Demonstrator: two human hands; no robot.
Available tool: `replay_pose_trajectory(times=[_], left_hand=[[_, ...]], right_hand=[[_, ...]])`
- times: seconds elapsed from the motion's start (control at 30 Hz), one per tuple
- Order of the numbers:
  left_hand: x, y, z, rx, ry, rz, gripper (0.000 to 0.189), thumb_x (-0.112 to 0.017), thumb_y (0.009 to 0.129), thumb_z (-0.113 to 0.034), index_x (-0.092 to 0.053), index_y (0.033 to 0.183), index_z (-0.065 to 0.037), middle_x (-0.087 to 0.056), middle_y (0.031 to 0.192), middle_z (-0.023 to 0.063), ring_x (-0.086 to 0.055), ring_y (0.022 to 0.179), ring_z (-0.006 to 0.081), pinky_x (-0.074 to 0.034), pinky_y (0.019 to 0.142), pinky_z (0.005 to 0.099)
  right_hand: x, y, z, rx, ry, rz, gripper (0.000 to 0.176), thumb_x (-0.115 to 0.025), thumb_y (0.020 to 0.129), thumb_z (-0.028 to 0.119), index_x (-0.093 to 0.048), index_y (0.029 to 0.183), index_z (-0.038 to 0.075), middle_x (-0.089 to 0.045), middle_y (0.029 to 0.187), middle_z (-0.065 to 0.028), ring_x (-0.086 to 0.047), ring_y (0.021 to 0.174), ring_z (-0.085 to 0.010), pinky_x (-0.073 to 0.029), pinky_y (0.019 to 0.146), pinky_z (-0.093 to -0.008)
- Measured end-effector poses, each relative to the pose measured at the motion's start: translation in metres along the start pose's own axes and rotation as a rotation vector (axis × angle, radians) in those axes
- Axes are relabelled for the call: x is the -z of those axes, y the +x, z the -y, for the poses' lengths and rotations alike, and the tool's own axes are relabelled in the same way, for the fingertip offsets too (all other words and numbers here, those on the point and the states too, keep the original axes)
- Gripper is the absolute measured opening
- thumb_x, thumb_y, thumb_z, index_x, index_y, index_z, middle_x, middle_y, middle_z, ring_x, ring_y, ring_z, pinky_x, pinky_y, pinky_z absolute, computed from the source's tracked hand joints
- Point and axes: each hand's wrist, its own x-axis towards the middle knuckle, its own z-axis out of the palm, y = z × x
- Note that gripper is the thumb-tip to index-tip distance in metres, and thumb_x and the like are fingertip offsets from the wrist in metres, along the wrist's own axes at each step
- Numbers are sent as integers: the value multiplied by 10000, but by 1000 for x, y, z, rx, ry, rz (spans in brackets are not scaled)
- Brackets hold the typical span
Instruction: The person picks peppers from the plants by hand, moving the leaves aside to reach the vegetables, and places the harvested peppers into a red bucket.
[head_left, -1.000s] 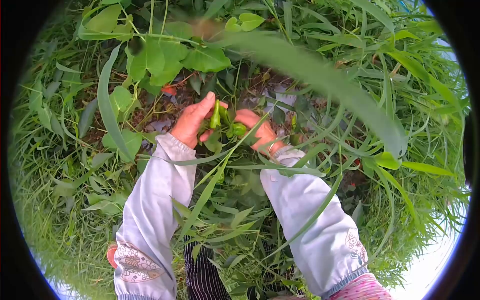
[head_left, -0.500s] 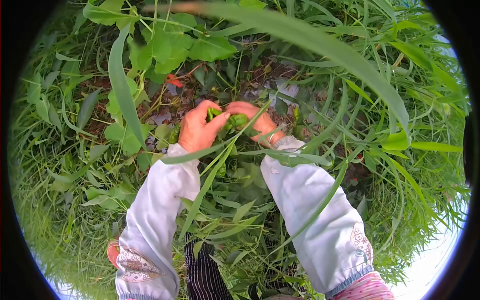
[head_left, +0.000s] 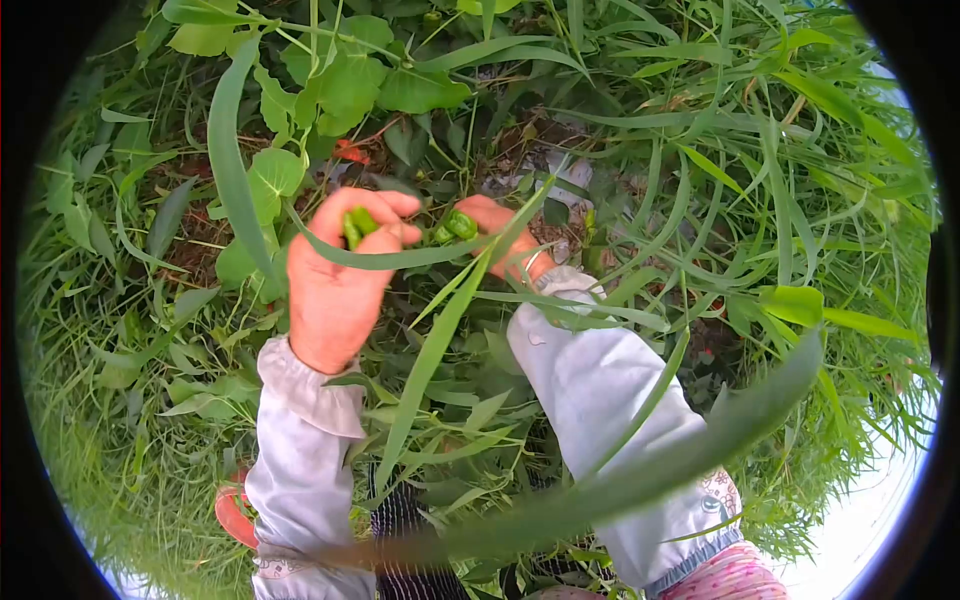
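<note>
surroundings: dense tall grass (head_left: 800,200) on every side, with narrow matte blades; broad lobed leaves (head_left: 345,85) on thin stalks above the hands.
ground: dark soil (head_left: 520,140) with dry litter shows through gaps beyond the hands; a pale grey patch (head_left: 565,180) lies on it, material unclear.
red item: small red spot (head_left: 350,152) among the stems just above the left hand, too small to identify.
obstruction 1: long curved grass blade (head_left: 400,260) crosses in front of the left hand's fingers and runs toward the right hand.
obstruction 2: wide blurred blade (head_left: 640,480), close to the camera, sweeps across the right sleeve and the lower view.
obstruction 3: broad drooping blade (head_left: 228,160) hangs just left of the left hand.
left hand (head_left: 335,275): raised, back toward the camera, fingers curled tight around a small green pepper (head_left: 357,224); the pepper is glossy and stubby, showing between thumb and forefinger.
right hand (head_left: 505,240): partly hidden by blades, fingertips pinched on a second green pepper (head_left: 457,225); smooth and shiny, it sits between the two hands among the plant stems.
left sleeve (head_left: 300,450): pale grey cloth, gathered frilled cuff at the wrist.
right sleeve (head_left: 600,390): same cloth, printed motif near the elbow, pink patterned band (head_left: 725,578) below.
lower edge: dark striped fabric (head_left: 400,520); red-orange shape (head_left: 232,515) in the grass.
</note>
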Motion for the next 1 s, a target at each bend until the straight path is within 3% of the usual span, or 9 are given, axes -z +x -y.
replay_pose_trajectory(times=[0.07, 0.1, 0.17, 0.27, 0.43, 0.6, 0.8, 0.93, 1.0], left_hand=[[3, 4, 29, -18, 493, 148, 151, -550, 790, -44, -572, 940, -40, -629, 907, 89, -620, 765, 177, -484, 688, 275], [1, 8, 39, -121, 627, 206, 192, -560, 789, -77, -571, 978, -44, -625, 939, 111, -624, 782, 206, -483, 659, 297], [-12, 18, 61, -319, 956, 236, 232, -592, 758, -124, -573, 980, -57, -594, 895, 124, -586, 787, 307, -487, 709, 385], [-22, 35, 72, -289, 1214, 327, 201, -627, 741, -170, -564, 910, -82, -537, 826, 105, -557, 787, 301, -480, 698, 422], [-19, 38, 62, -218, 1244, 428, 214, -648, 737, -198, -557, 898, -90, -538, 842, 115, -561, 768, 325, -461, 671, 431], [-12, 32, 71, -188, 1139, 492, 200, -626, 760, -207, -551, 898, -83, -566, 920, 136, -568, 773, 332, -464, 660, 426], [-24, 19, 70, -500, 1517, 471, 247, -608, 691, -153, -522, 903, -59, -571, 818, 122, -624, 749, 270, -502, 621, 401], [-23, 14, 31, -52, 1112, 795, 278, -619, 731, -220, -568, 952, -61, -601, 777, 174, -595, 771, 348, -485, 675, 394], [-20, 16, 30, -67, 1018, 742, 351, -616, 740, -246, -558, 1040, -74, -618, 831, 180, -602, 795, 356, -482, 695, 405]], right_hand=[[-2, 2, 7, 22, -122, 3, 189, -578, 797, 102, -574, 972, 32, -528, 938, -76, -545, 802, -185, -431, 626, -277], [1, 5, 23, -112, -257, 45, 212, -603, 771, 49, -564, 977, 18, -543, 918, -77, -553, 858, -209, -457, 734, -293], [-3, 12, 6, -354, 120, -7, 206, -626, 749, 66, -576, 948, 43, -571, 900, -103, -580, 847, -222, -461, 713, -335], [-2, 8, 4, -261, 1, 37, 241, -646, 731, 128, -584, 952, 54, -572, 900, -128, -581, 864, -292, -466, 744, -364], [5, 7, 27, -1, -479, 119, 223, -630, 737, 120, -598, 944, 47, -569, 883, -103, -568, 886, -275, -473, 732, -360], [2, 5, 37, -157, -408, 102, 205, -652, 699, 65, -643, 904, 65, -555, 946, -75, -572, 897, -235, -455, 776, -303], [11, 3, 39, -115, -381, 117, 176, -628, 686, 53, -642, 860, 78, -555, 916, -76, -578, 871, -261, -471, 748, -327], [21, -8, 32, -169, -594, 151, 195, -606, 708, 116, -629, 897, 76, -556, 959, -80, -573, 886, -288, -479, 746, -368], [31, -10, 41, -108, -631, 149, 216, -599, 714, 129, -626, 922, 76, -560, 974, -85, -573, 889, -292, -480, 753, -373]])
